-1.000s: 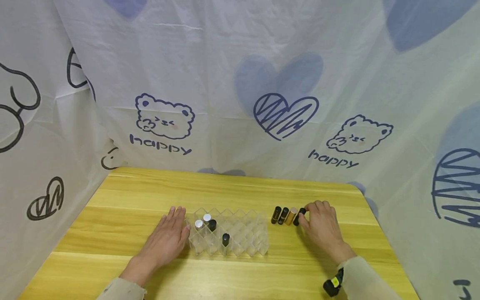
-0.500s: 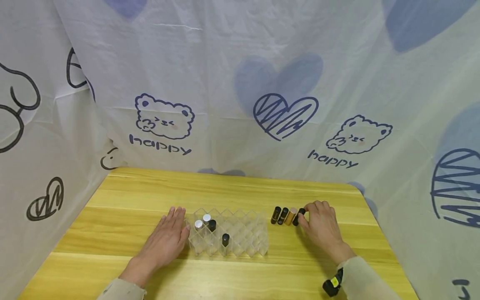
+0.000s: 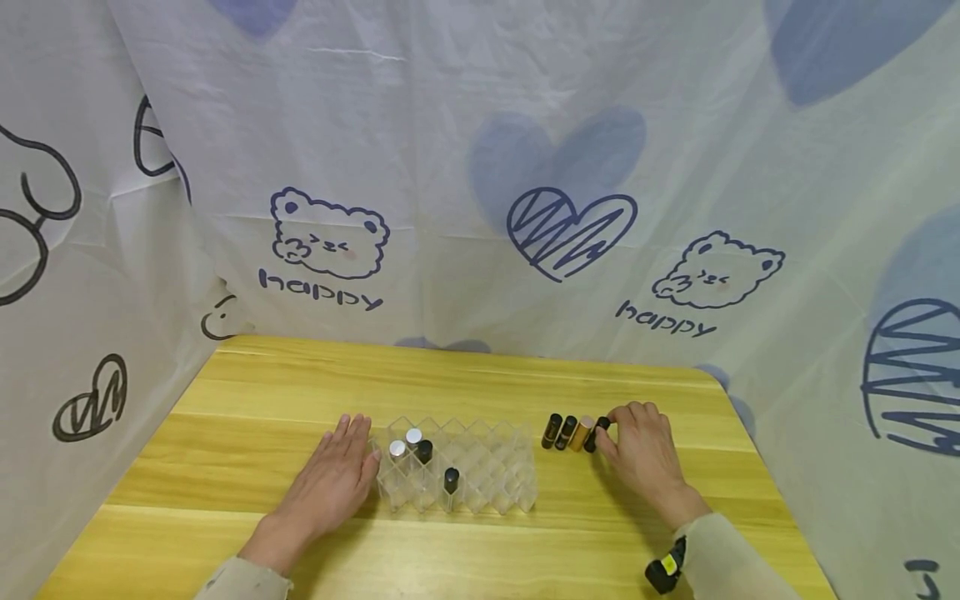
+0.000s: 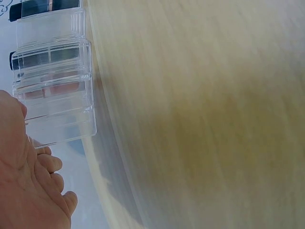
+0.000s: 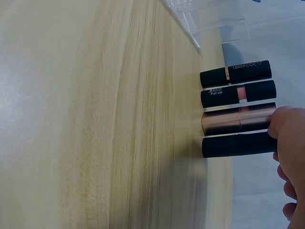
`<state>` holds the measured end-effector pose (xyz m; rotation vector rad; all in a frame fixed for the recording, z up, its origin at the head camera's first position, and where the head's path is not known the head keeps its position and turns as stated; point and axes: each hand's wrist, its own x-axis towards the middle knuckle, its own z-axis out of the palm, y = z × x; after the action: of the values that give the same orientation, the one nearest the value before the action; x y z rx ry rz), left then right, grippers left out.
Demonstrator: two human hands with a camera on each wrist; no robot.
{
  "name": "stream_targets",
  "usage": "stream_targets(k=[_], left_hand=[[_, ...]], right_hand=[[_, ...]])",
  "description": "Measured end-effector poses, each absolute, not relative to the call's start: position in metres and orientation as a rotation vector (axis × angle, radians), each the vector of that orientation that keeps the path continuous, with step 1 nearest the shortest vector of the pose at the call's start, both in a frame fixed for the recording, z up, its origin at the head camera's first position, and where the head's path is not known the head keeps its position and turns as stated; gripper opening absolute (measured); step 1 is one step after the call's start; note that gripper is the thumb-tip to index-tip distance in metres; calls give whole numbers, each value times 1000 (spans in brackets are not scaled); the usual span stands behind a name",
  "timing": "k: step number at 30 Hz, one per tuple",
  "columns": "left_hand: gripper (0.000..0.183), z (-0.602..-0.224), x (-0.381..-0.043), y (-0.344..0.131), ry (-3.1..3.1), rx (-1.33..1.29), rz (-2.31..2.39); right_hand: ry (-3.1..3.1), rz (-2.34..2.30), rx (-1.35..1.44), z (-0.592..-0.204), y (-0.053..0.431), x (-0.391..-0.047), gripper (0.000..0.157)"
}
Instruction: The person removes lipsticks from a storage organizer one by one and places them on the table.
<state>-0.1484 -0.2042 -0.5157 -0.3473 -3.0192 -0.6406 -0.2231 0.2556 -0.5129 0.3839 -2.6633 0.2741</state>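
A clear acrylic lipstick organizer (image 3: 491, 467) with diamond-shaped slots stands mid-table. Two silver-topped tubes (image 3: 397, 449) and a black-capped tube (image 3: 424, 451) fill slots at its left, and another black tube (image 3: 451, 479) stands nearer the front. My left hand (image 3: 337, 475) rests along the organizer's left end, fingers straight. To the right of the organizer, lipsticks are upright in a row: two black ones (image 5: 236, 74), a rose-gold one (image 5: 238, 119) and a plain black lipstick (image 5: 238, 144) at the right end. My right hand (image 3: 643, 446) pinches the top of that last lipstick between thumb and fingers.
The yellow wood-grain table (image 3: 465, 550) carries everything. A white curtain (image 3: 450, 167) printed with hearts and bears hangs behind it and at both sides. A black strap with a small device (image 3: 666, 567) is on the right wrist.
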Motion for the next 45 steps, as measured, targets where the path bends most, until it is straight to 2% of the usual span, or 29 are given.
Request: stream_targets(k=[16, 26, 33, 45], left_hand=[[66, -516, -149, -203, -3011, -348, -643], [65, -515, -148, -203, -3010, -358, -567], [65, -514, -149, -203, -3015, -359, -533], [65, -514, -149, -203, -3019, -353, -566]], right_hand=[[-2604, 327, 407, -496, 248, -220, 34], [-2388, 403, 611, -474, 186, -202, 24], [-2294, 393, 769, -480, 143, -189, 21], [-2382, 429, 861, -499, 95, -167, 22]])
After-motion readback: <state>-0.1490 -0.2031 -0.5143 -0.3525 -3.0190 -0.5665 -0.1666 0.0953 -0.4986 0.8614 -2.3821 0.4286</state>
